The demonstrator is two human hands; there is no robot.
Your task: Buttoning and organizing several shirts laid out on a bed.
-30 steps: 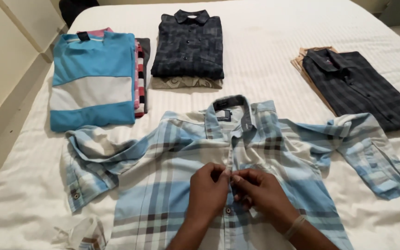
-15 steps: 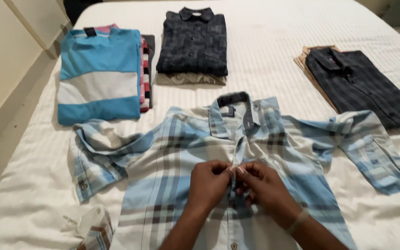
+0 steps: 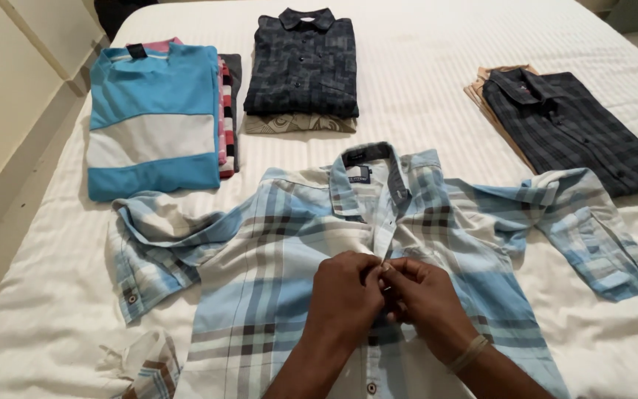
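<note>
Your left hand (image 3: 345, 292) and right hand (image 3: 426, 295) pinch the plaid shirt (image 3: 275, 251) at its button placket with closed fingers; the cloth seems soft, light, easily wrinkled.

Small dark-blue rectangular neck label (image 3: 359, 173) inside collar of light-blue plaid shirt (image 3: 282, 251), mid-bed; small dark tab label (image 3: 136, 50) at blue striped shirt's (image 3: 153, 118) neckline, far left edge.

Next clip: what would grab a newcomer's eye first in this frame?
First, the light blue and white plaid button-up shirt spread flat across the near half of the white striped bedsheet, with the left hand and right hand pinched together at its button placket. Behind it lie folded clothes: a turquoise and white striped polo at far left, a dark patterned shirt in the middle, a dark checked shirt at right.
</note>
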